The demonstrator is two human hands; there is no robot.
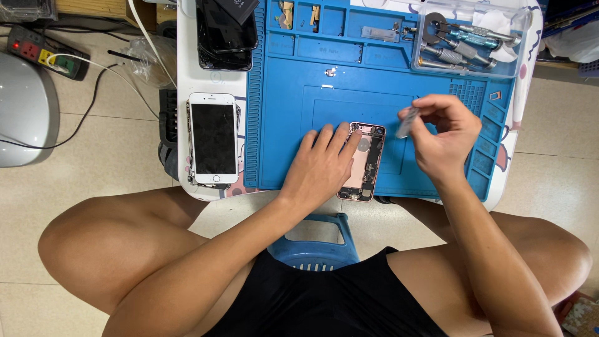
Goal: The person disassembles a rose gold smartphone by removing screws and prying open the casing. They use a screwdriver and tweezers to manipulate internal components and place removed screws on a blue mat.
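My left hand [324,165] lies flat, fingers open, on the opened phone [365,162], pinning it to the blue mat [293,106]. My right hand [440,134] pinches a small grey part [409,122] just above.

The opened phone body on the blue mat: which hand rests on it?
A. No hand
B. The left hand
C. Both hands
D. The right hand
B: the left hand lies flat on the opened phone body, while the right hand is raised beside it, pinching a small grey part.
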